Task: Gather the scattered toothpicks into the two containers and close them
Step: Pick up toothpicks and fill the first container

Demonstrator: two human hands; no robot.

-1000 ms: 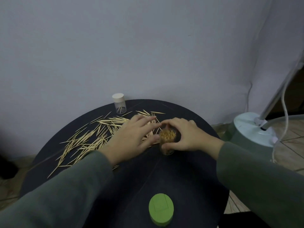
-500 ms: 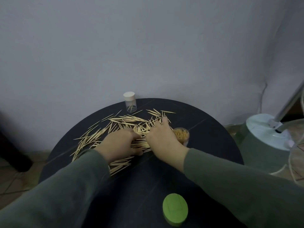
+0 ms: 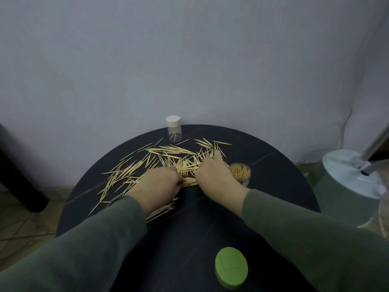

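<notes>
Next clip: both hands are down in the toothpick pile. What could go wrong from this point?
1. The open jar, already packed full, stands right beside the right hand; a sideways nudge might tip it.
2. Toothpicks lie spread toward the table's left edge; sweeping could flick some off.
3. The small capped jar near the far edge holds only a few and must be opened first; it looks easy to knock over.

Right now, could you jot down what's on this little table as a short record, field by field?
Table: round black top
Loose toothpicks: spread over the far left half
Left hand: fingers curled down onto the pile
Right hand: on the pile, gathering toward the left hand
Open container: just right of the right hand, packed with toothpicks
Capped container: far edge, white cap on, a few toothpicks inside
Green lid: lying at the near edge
</notes>
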